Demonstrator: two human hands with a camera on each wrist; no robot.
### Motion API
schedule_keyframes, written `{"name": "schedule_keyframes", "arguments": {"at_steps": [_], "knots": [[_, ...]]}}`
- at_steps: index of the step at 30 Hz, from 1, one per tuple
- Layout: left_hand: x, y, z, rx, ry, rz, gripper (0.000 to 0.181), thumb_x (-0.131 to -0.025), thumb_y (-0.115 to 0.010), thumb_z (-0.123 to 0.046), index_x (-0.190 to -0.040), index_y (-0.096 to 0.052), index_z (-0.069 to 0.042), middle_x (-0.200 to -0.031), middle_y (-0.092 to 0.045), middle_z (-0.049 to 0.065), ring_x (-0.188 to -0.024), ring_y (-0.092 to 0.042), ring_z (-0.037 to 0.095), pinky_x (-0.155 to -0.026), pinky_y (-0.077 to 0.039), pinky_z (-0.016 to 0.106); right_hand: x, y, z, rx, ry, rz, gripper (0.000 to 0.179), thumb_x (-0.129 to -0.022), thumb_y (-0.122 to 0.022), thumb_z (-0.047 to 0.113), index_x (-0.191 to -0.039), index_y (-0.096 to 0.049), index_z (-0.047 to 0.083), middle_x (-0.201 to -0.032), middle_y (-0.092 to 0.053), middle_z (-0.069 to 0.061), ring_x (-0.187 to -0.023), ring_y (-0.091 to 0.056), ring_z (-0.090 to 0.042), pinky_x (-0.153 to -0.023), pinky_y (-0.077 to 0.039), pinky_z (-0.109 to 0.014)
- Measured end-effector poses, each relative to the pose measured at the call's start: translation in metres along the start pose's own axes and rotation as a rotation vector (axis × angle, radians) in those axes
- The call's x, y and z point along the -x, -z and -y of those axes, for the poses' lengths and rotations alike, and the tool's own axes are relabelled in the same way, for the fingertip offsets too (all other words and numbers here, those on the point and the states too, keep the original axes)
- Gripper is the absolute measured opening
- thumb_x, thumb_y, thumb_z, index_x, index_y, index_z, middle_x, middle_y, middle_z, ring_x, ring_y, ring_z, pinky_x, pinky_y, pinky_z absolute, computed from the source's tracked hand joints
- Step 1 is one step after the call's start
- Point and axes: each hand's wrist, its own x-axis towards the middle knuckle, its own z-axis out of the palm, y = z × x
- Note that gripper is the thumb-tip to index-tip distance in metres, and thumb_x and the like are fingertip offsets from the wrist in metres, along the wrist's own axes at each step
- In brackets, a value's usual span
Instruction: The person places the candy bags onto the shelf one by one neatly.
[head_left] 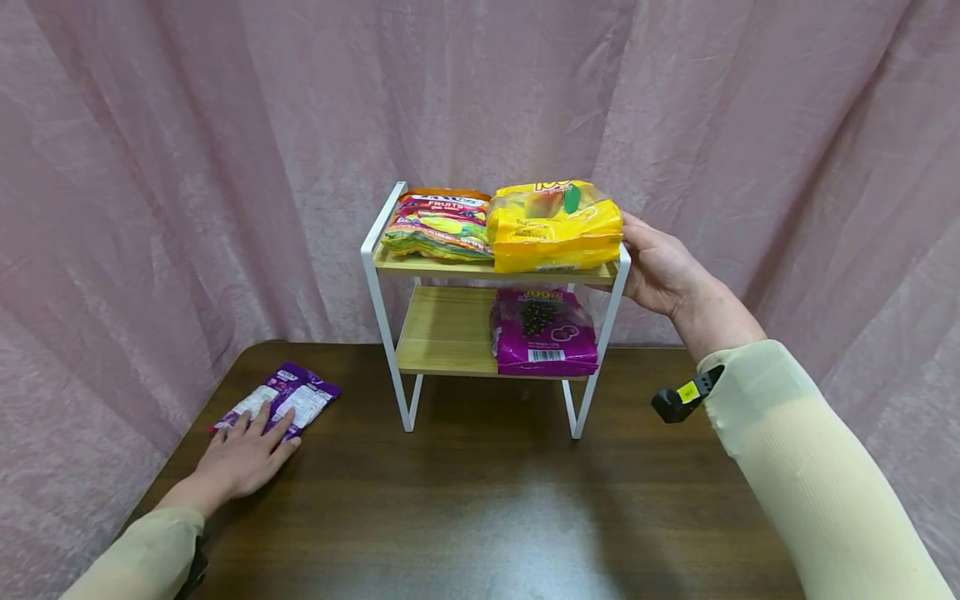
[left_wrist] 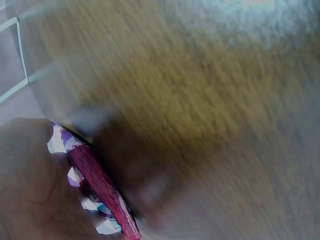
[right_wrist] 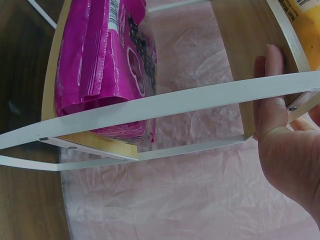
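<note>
A two-tier rack (head_left: pixel 444 333) with white metal sides and wooden boards stands on the table. At its right side, my right hand (head_left: pixel 666 271) grips the end of the upper board, with fingers (right_wrist: pixel 274 75) reaching underneath it. The yellow candy bag (head_left: pixel 558 237) lies beside that hand on the top tier; a colourful fruit candy bag (head_left: pixel 442 225) lies to its left. On the lower tier sits a magenta candy bag (head_left: pixel 542 337) with dark grapes pictured. My left hand (head_left: pixel 238 458) rests on a purple-and-white packet (head_left: pixel 309 398) lying on the table, fingers spread over it.
The brown wooden table (head_left: pixel 450 500) extends in front of the rack and to both sides. Behind it hangs a pink curtain (head_left: pixel 315 167). A black wrist strap (head_left: pixel 678 404) with a yellow label is on the right sleeve.
</note>
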Motion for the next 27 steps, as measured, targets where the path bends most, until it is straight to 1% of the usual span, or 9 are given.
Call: {"name": "schedule_keyframes", "arguments": {"at_steps": [3,8,15,20,23,27], "knots": [[0.002,0.0,-0.005,0.004,-0.008,0.0,0.075,-0.107,-0.035,-0.059,-0.158,-0.036,-0.006,-0.16,-0.018,0.037,-0.141,-0.015,0.066,-0.107,-0.01,0.083,0.0,0.0,0.0,-0.008,0.002,0.006,0.054,-0.11,-0.047,0.031,-0.162,-0.029,0.026,-0.134,-0.052,-0.012,-0.111,-0.066,-0.022,-0.092,-0.057,-0.045],[0.007,0.001,-0.013,0.0,-0.025,-0.02,0.074,-0.106,-0.037,-0.059,-0.158,-0.038,-0.006,-0.159,-0.021,0.037,-0.14,-0.018,0.065,-0.107,-0.013,0.083,-0.001,0.001,0.0,-0.024,0.005,0.018,0.055,-0.11,-0.047,0.031,-0.161,-0.029,0.024,-0.131,-0.054,-0.012,-0.109,-0.067,-0.021,-0.092,-0.057,-0.045],[0.012,0.002,-0.021,-0.007,-0.036,-0.02,0.072,-0.106,-0.041,-0.057,-0.158,-0.038,-0.007,-0.16,-0.022,0.035,-0.141,-0.02,0.063,-0.107,-0.015,0.082,-0.001,0.0,0.001,-0.014,0.003,0.018,0.055,-0.11,-0.047,0.031,-0.161,-0.029,0.025,-0.132,-0.052,-0.013,-0.11,-0.067,-0.022,-0.092,-0.057,-0.047],[0.014,0.002,-0.022,-0.015,-0.048,-0.027,0.07,-0.107,-0.04,-0.056,-0.158,-0.04,-0.008,-0.16,-0.023,0.035,-0.14,-0.022,0.063,-0.106,-0.017,0.082,-0.001,0.0,0.001,-0.019,0.0,0.019,0.054,-0.11,-0.047,0.031,-0.161,-0.029,0.025,-0.132,-0.052,-0.013,-0.111,-0.066,-0.022,-0.092,-0.057,-0.047],[0.013,0.001,-0.019,-0.026,-0.054,-0.035,0.068,-0.107,-0.038,-0.057,-0.157,-0.041,-0.01,-0.159,-0.025,0.034,-0.14,-0.023,0.063,-0.107,-0.016,0.082,-0.001,-0.001,0.001,-0.017,0.0,0.024,0.053,-0.111,-0.046,0.03,-0.161,-0.029,0.025,-0.132,-0.052,-0.013,-0.111,-0.066,-0.022,-0.092,-0.057,-0.047],[0.01,0.001,-0.015,-0.018,-0.073,-0.07,0.066,-0.108,-0.039,-0.054,-0.157,-0.042,-0.01,-0.159,-0.026,0.034,-0.141,-0.023,0.062,-0.107,-0.013,0.082,0.0,-0.001,0.001,-0.022,-0.001,0.037,0.053,-0.11,-0.046,0.03,-0.161,-0.029,0.025,-0.13,-0.053,-0.013,-0.108,-0.068,-0.023,-0.091,-0.057,-0.046]]}}
